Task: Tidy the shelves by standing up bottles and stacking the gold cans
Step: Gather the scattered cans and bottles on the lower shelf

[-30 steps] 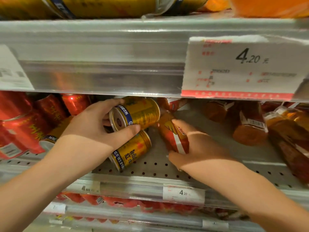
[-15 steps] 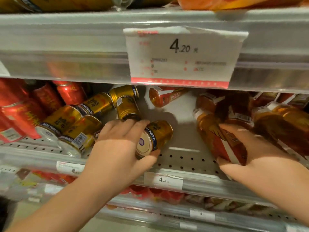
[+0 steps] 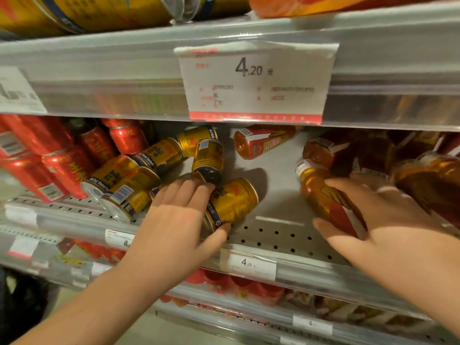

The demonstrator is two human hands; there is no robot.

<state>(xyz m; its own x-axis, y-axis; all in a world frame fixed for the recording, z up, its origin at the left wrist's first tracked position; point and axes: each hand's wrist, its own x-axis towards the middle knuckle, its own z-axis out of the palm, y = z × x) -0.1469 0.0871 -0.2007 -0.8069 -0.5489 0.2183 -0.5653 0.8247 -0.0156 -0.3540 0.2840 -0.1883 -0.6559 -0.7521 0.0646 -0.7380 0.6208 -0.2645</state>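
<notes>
We grip one gold can and one bottle on the perforated shelf [image 3: 273, 236].

From the left: red cans [image 3: 62, 158] lean at the shelf end, and beside them gold cans [image 3: 129, 188] lie tumbled on their sides. Our left hand [image 3: 179, 220] curls round a gold can [image 3: 234, 200] lying on its side near the front edge, fingers over it, thumb beneath. A second bottle [image 3: 261, 143] lies at the back. Our right hand [image 3: 388, 220] clasps a tilted bottle [image 3: 321, 192], thumb under, fingers over.

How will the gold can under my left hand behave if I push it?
Lying sideways on the grey perforated metal shelf, the gold metal can will probably roll. Its rigid-looking walls likely resist squeezing.
</notes>
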